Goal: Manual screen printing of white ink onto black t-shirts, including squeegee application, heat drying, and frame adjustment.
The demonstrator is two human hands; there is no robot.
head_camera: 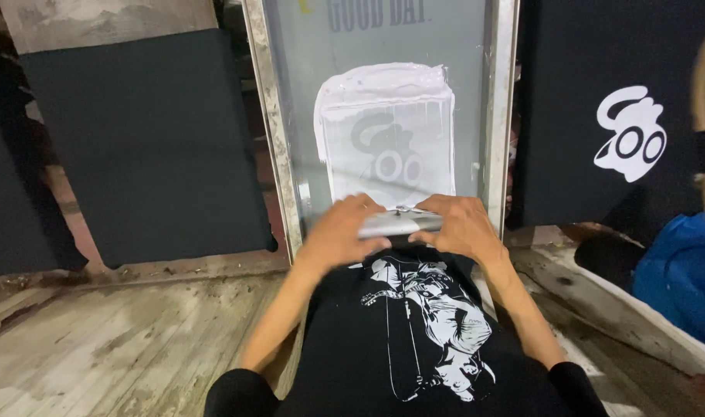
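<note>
A long wooden worktop (136, 340), worn and pale, carries black fabric panels: a blank one (148, 143) toward its left edge and, toward the right edge, one (592, 116) that already bears a finished white print (632, 133). Between them lies a metal-framed printing screen (279, 131), its mesh smeared with a broad band of white ink (383, 93) across the top of the stencil, whose design shows through lower down where the ink is scraped thin. By that look the stroke seems drawn nearly the whole way toward the near end of the frame; lifting the screen and checking the print beneath would be what is left. The squeegee (399, 224) sits at the frame's near end, lying crosswise. The left hand (341, 228) is clenched over its left part, and the right hand (460, 224) grips its right part, fingers curled on top. Both forearms reach straight forward from the body, wrists low, elbows bent slightly outward.
</note>
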